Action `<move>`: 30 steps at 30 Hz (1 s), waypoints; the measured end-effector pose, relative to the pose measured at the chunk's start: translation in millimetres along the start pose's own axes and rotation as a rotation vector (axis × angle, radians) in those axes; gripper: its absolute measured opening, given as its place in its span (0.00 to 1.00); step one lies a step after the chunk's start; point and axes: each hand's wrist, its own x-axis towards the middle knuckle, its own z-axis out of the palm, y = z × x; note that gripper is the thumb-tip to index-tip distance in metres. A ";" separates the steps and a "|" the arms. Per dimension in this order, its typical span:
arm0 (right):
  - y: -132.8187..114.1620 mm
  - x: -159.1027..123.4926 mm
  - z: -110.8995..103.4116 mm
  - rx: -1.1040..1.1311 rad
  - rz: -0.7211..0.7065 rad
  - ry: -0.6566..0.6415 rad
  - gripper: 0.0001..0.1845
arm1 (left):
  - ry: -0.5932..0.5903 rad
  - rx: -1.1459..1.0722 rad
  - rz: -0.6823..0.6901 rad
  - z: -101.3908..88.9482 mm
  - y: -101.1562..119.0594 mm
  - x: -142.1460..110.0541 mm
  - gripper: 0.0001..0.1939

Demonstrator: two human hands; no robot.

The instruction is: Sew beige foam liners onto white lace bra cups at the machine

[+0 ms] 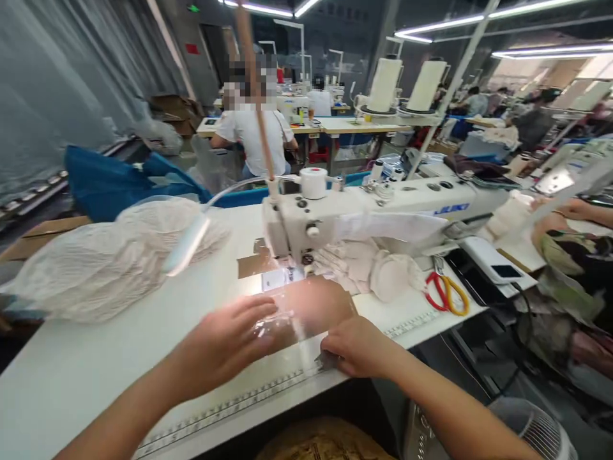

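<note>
A smooth tan piece (320, 303), perhaps cloth, lies in front of the needle area of a white sewing machine (306, 223). My left hand (234, 335) rests at its left side, fingers stretched out over shiny clear plastic (275, 319). Whether the plastic is attached to the tan piece I cannot tell. My right hand (357, 345) is curled closed at the piece's near right corner. A small dark metal tool (326, 359) pokes out from its fingers, blurred and mostly hidden. Cream fabric pieces (378, 268) are heaped beneath the machine's arm.
Red-and-yellow-handled scissors (447, 294) lie to the right near a white device (493, 259). Sheer white fabric (110, 255) is piled at left, behind a lamp (189, 246). A ruler strip (230, 406) runs along the front edge. A co-worker (258, 140) sits ahead; another person's arm (575, 211) is at right.
</note>
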 end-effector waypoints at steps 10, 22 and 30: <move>32.0 -71.7 24.0 0.256 0.079 0.404 0.08 | -0.081 0.111 0.325 111.4 63.6 180.9 0.28; 38.7 -75.1 16.0 0.442 0.080 0.453 0.23 | 0.202 -0.640 0.125 113.5 96.4 233.8 0.10; 29.0 -68.9 20.6 0.041 0.224 0.421 0.18 | 0.508 -0.538 0.106 60.6 103.8 135.7 0.13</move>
